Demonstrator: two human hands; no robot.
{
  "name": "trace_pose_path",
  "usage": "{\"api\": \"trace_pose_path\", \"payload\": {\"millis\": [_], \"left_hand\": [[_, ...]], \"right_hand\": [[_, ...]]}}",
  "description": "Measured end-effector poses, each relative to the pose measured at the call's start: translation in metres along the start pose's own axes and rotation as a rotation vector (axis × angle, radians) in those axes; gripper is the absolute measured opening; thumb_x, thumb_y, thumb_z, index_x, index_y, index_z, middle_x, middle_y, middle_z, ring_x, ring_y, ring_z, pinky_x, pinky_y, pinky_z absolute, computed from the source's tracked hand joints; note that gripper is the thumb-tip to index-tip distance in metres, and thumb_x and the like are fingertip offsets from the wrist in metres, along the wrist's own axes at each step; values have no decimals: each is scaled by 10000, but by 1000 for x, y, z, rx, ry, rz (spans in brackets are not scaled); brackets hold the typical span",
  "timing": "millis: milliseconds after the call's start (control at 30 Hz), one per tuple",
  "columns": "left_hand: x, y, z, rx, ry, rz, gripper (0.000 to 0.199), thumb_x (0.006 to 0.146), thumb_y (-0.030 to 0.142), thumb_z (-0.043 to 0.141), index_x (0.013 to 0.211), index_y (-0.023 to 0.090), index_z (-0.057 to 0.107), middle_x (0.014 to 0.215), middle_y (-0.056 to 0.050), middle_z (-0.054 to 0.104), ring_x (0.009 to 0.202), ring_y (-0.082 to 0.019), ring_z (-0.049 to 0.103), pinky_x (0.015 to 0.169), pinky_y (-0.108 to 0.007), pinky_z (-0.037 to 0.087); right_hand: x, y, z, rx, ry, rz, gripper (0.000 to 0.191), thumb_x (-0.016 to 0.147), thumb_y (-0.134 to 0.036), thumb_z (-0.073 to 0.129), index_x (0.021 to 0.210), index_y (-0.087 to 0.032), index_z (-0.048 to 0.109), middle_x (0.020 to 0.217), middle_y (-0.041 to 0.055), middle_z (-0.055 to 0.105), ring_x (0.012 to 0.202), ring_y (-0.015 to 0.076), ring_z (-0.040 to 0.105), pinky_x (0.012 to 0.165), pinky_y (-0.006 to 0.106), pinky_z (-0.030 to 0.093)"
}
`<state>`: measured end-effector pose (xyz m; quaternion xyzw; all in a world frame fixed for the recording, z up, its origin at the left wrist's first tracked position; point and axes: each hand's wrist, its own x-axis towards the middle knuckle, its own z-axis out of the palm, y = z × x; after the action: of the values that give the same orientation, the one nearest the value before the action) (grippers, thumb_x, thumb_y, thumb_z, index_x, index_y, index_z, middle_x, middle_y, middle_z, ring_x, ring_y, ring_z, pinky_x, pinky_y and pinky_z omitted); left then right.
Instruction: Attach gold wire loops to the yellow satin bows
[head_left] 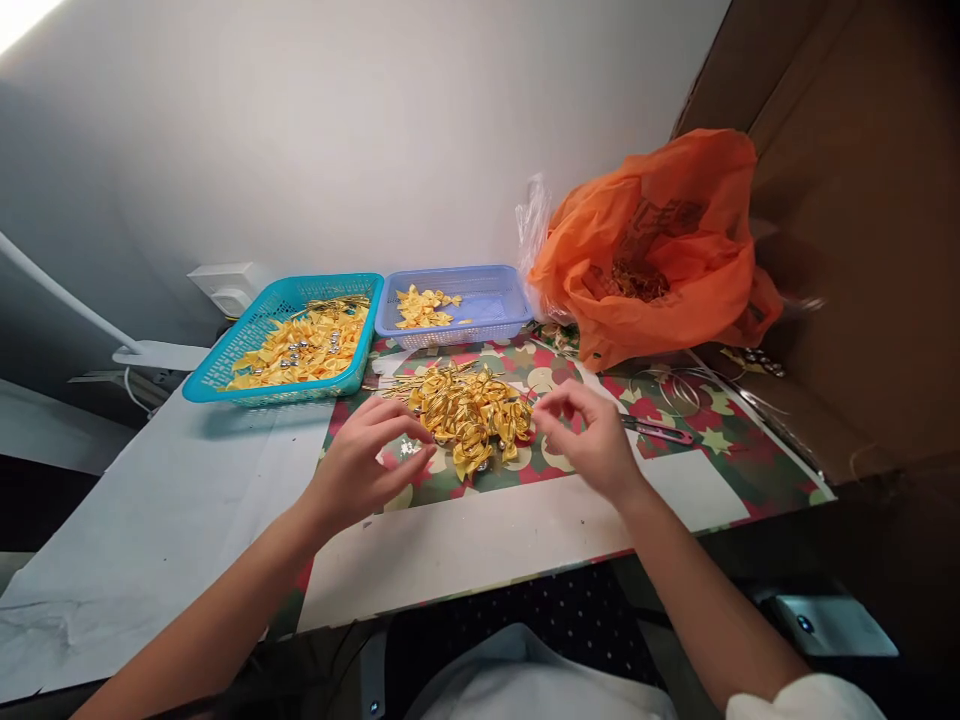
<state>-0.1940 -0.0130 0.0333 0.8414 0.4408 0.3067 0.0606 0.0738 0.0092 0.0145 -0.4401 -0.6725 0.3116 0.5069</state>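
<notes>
A heap of gold ribbon bows with wire ties (480, 400) lies on the patterned sheet in front of me, small silver bells showing among the bows. At its left side, my left hand (367, 455) is curved with thumb and fingers apart, holding nothing that I can see. On the other side, my right hand (589, 435) has its thumb and fingertips drawn together at the heap's edge. Whatever those fingertips pinch, if anything, is too small to make out.
A teal basket (196, 388) of yellow bows, bells and gold ties stands back left. Beside it is a lilac basket (487, 283) with fewer bows. An orange plastic bag (675, 320) stands back right. A pink-handled cutter (660, 431) and a loose wire coil (679, 390) lie right.
</notes>
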Motion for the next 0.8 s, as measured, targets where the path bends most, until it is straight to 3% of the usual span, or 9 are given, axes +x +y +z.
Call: {"api": "trace_pose_path", "payload": {"millis": [133,267,367,600,800], "left_hand": [[-11,9,11,10,-48,-73,127,856,257,612,741,218,648,744,-11,648,740,-185,548,697,-328,431],[-14,8,22,29,-71,-102,147,863,218,565,734,218,636,741,-9,643,721,-180,539,703,-338,420],[-15,6,25,43,-65,-108,150,866,224,558,739,219,638,748,-11,639,711,-178,532,695,-338,417],[-5,7,16,45,55,-104,121,863,240,596,751,212,633,772,-23,638,747,-185,540,681,-328,430],[14,9,17,39,84,-32,78,862,244,615,792,219,639,809,-24,643,781,-188,549,726,-343,446]], "right_hand": [[-28,-7,19,-293,-92,-135,96,807,-171,651,723,-217,657,745,25,622,786,201,519,725,347,423],[-41,-2,29,-401,-46,-169,75,814,-176,647,760,-220,674,768,35,612,786,208,512,728,359,419],[-45,0,24,-387,19,-203,85,823,-157,627,772,-219,654,756,29,609,789,207,522,725,352,422],[-31,-1,-2,-428,134,-214,81,835,-175,619,778,-224,648,757,23,592,785,207,530,733,359,430],[-10,1,12,-584,-49,-241,69,814,-213,657,838,-238,717,1058,71,634,1008,270,500,873,448,426]]}}
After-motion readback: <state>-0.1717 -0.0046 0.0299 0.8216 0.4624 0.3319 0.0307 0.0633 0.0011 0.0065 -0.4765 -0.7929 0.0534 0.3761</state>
